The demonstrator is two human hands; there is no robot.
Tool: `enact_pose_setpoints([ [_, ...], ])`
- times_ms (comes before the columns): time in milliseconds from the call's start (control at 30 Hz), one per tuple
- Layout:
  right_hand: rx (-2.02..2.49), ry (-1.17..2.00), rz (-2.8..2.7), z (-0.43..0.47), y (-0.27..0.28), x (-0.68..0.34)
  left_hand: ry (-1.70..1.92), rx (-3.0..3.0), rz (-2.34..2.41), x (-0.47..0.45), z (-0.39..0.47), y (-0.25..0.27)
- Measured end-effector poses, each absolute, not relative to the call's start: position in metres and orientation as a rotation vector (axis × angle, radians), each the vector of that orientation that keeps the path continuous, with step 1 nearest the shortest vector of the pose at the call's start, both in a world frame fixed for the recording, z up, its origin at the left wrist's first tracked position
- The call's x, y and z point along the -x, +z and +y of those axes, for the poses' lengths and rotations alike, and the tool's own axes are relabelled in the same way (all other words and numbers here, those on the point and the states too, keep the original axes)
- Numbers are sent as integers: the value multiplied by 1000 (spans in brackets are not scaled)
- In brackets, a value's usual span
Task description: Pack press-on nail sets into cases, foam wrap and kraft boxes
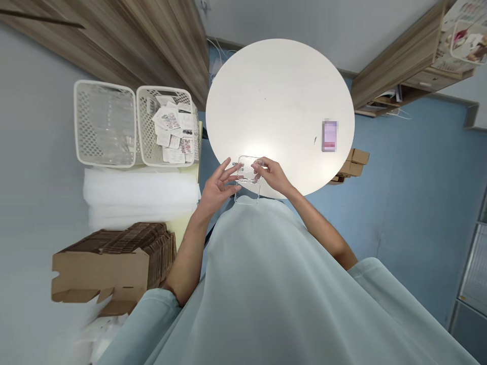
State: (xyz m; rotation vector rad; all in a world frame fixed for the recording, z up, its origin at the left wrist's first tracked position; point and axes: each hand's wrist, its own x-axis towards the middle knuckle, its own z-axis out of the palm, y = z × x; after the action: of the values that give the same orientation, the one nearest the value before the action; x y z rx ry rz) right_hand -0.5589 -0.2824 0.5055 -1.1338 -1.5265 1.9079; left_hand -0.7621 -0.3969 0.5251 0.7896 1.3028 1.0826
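Note:
A clear, hinged plastic box stands opened out at the near edge of the round white table, its lower half reaching past the edge. My right hand grips the right side of its upper half, fingers bent inward over the rim. At the left side, my left hand has its fingers spread, with fingertips and thumb against or very near the clear plastic. Small dark bits show by the left fingertips; whether they lie inside the box or beneath it, I cannot tell.
The round white table carries a pixelated purple-pink rectangle at right. On my left stand a white basket of clear plastic pieces, another basket of printed cards, white wrap rolls and folded cardboard. Brown boxes sit beyond the table.

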Motion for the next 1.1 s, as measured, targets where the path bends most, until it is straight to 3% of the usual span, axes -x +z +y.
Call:
enact_pose_setpoints([
  [233,1217,1888,-1691,-277,463,595,1127,-582,1455,795,-435,503],
  [467,1713,1352,-2462,-260,379,628,1228,-375,1589,836,-479,493],
  [733,1756,886,-2843,-273,340,644,1267,-342,1614,878,-502,487],
  [900,1819,855,-2822,-278,340,643,1287,-335,1596,886,-503,485],
  [1100,1854,1102,-2580,-281,357,622,1280,-314,1543,871,-488,488],
])
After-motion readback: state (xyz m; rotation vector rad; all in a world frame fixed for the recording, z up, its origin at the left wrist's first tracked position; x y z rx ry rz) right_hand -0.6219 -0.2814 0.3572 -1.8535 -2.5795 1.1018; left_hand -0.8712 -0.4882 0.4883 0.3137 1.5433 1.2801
